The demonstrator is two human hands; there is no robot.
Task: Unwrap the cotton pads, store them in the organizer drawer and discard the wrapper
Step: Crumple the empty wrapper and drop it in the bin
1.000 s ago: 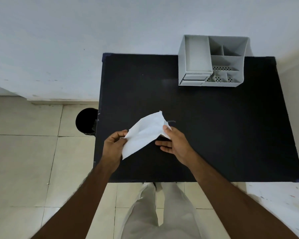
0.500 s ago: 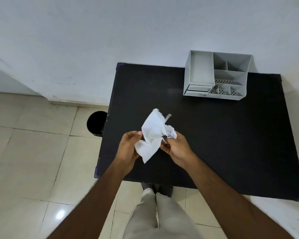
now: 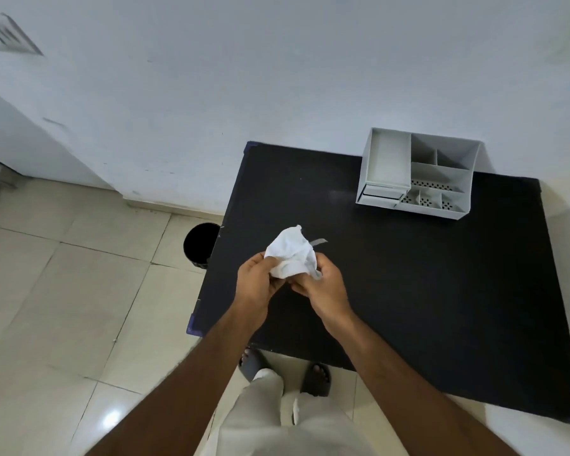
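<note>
Over the table [image 3: 408, 291], wrapper [image 3: 290, 256] now balled between left hand [image 3: 257, 284] and right hand [image 3: 323, 291], both pinching; binning likely next

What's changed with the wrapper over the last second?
The white wrapper, a flat sheet a second ago, is now crumpled into a ball between the left hand and right hand, which moved closer together. The organizer and the black bin stayed put.

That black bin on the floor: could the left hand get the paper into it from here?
Probably yes. The bin stands open-topped just beside the table's left edge, on the left hand's side, with nothing between. Both hands grip the crumpled wrapper, so the right hand must let go.
</note>
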